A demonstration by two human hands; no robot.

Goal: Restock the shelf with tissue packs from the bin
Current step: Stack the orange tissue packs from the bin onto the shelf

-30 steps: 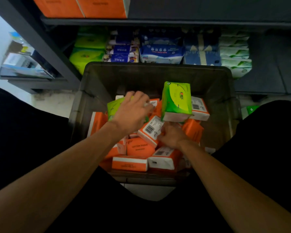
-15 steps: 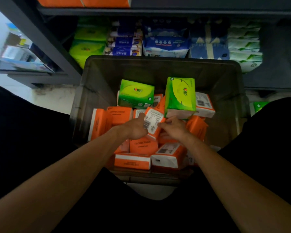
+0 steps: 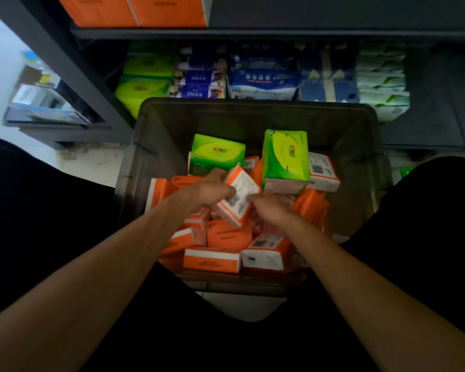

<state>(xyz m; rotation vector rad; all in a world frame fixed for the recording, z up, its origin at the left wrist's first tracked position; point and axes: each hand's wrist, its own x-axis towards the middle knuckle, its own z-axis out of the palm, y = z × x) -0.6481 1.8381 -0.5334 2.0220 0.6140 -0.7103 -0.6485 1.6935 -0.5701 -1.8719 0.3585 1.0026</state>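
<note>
L hand & R hand fingers clamped on orange tissue pack over bin; prob light, squashy, so grip ends.

— What can be read in the dark plastic bin?
— Only "COTTON TISSUE", on the flat orange plastic tissue pack.
— And the brands?
— The lying green plastic pack and the upright green plastic pack each carry a red mark, too blurred to read.
— Any numbers?
— The tilted white-faced orange pack and the white-and-orange pack at the right bear barcodes with illegible digits. The white writing on the dark blue shelf packs is unreadable too.
</note>
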